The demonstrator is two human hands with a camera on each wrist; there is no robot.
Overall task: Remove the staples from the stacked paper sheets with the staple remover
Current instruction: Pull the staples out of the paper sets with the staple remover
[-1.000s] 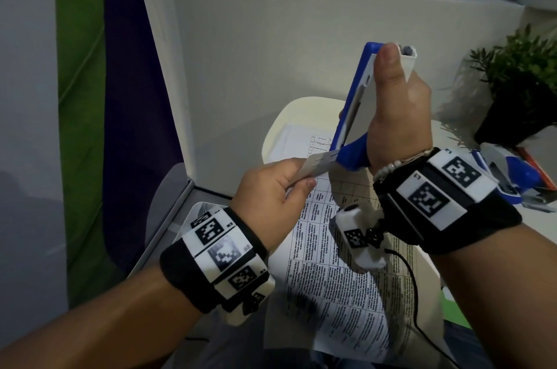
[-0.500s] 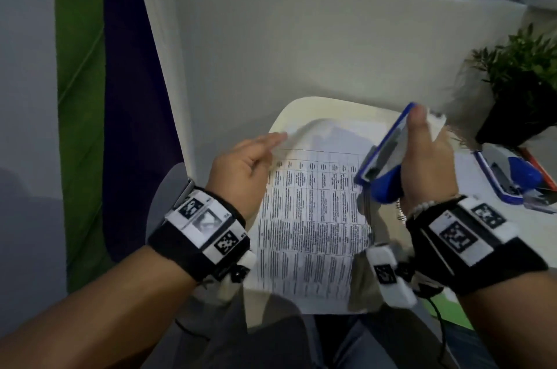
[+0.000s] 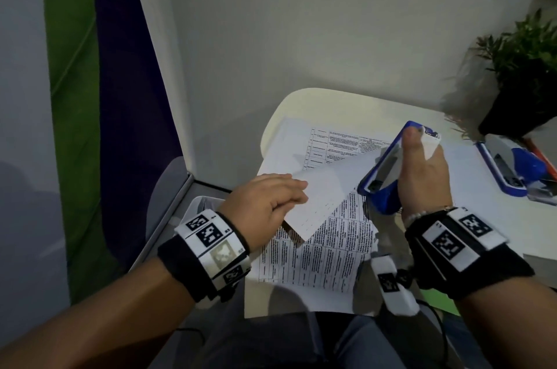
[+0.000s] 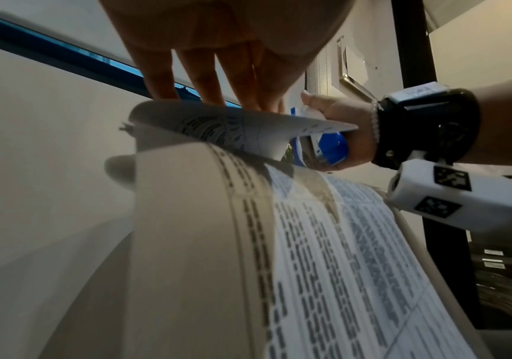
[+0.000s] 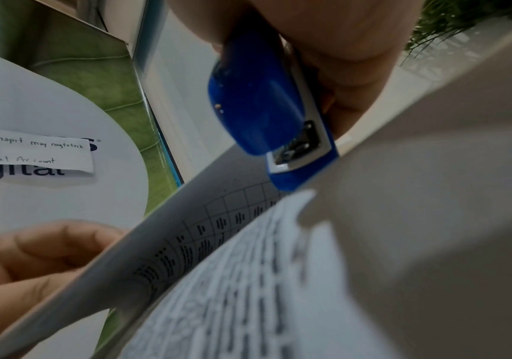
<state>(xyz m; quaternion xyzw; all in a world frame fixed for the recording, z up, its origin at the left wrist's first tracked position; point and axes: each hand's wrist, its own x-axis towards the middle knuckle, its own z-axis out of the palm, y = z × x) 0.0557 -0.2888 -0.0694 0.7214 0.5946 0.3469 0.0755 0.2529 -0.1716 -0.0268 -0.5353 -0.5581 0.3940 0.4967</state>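
Note:
A stack of printed paper sheets (image 3: 319,254) lies on the small white table (image 3: 301,103). My left hand (image 3: 271,200) holds the top sheet (image 3: 325,197) by its left edge, lifted and folded over toward the right. My right hand (image 3: 422,175) grips the blue and white staple remover (image 3: 382,175) tilted just above the stack's right side, thumb along its body. In the left wrist view my fingers (image 4: 217,80) press on the curled sheet (image 4: 248,131), with the remover (image 4: 331,145) behind it. In the right wrist view the remover's tip (image 5: 297,158) hovers close over the lifted sheet (image 5: 171,243).
A second blue stapler (image 3: 518,169) lies at the table's right side, in front of a potted plant (image 3: 524,73). A white partition (image 3: 301,37) stands close behind the table. A white bin (image 3: 205,203) sits low on the left, under my left wrist.
My right hand came down from an upright raised hold to just over the stack. My left hand let go at the remover's tip, moved to the paper and turned up the top sheet.

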